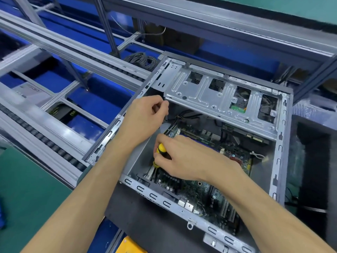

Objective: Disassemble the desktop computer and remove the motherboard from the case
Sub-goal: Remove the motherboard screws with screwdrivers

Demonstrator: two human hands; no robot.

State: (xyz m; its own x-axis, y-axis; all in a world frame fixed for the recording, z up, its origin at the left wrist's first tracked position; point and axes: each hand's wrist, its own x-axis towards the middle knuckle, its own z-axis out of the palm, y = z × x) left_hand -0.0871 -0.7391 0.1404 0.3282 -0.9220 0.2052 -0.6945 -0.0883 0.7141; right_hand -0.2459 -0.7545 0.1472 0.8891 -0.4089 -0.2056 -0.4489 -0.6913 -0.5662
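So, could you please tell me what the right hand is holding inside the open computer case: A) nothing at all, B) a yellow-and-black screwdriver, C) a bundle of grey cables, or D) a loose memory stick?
B: the right hand grips a yellow-and-black screwdriver by its handle, pointed down toward the motherboard in the computer case.

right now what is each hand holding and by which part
The right hand grips a yellow-and-black screwdriver by its handle. The left hand has its fingers curled near the case edge; what it pinches, if anything, cannot be told.
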